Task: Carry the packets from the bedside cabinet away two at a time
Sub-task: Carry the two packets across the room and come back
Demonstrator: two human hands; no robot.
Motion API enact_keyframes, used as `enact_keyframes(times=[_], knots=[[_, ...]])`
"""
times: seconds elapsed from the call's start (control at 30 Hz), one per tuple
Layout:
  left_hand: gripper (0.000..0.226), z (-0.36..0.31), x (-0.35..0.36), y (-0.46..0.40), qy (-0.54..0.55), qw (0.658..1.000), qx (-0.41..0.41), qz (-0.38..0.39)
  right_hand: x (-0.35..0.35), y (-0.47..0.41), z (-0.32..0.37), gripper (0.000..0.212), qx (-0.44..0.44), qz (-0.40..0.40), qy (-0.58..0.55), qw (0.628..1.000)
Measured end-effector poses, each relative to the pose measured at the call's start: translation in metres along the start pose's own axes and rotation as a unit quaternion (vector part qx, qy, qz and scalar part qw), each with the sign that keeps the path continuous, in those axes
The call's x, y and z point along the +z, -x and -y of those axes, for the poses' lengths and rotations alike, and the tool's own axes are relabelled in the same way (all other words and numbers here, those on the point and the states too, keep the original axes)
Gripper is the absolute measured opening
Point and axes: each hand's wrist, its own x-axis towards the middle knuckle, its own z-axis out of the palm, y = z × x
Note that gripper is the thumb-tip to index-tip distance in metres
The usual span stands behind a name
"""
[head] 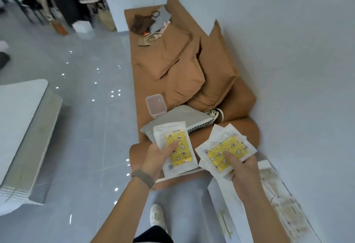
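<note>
Packets are pinched in the left hand [160, 154] and right hand [243, 168], each grip thumb-over; stacks should be kept level and squared during carriage.

Home living room, long brown fabric sofa [153, 66] with loose matching cushions [184, 58], glossy grey tiled floor [92, 108], plain white wall [288, 51]

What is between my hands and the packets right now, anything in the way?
Nothing visible. The left hand already holds packets, and the right hand holds another bunch, thumbs pressed on top. Both bunches hang over the brown sofa's near end.
</note>
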Motion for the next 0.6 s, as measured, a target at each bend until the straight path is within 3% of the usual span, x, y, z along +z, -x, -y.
enact_keyframes(times=[0.17, 0.3, 0.43, 0.6], knots=[[0.028, -0.003, -0.088, 0.041, 0.061, 0.992, 0.03, -0.106, 0.078, 0.019, -0.012, 0.035, 0.017, 0.118, 0.048, 0.992], [0.022, 0.0, -0.164, 0.072, 0.113, 0.976, 0.045, -0.183, 0.146, 0.038, -0.031, 0.032, 0.063, 0.197, 0.062, 0.976], [0.012, 0.001, -0.242, 0.094, 0.148, 0.956, 0.061, -0.246, 0.221, 0.052, -0.061, 0.033, 0.108, 0.228, 0.083, 0.964], [0.016, -0.008, -0.347, 0.106, 0.151, 0.94, 0.069, -0.298, 0.329, 0.079, -0.113, 0.03, 0.122, 0.291, 0.09, 0.945]])
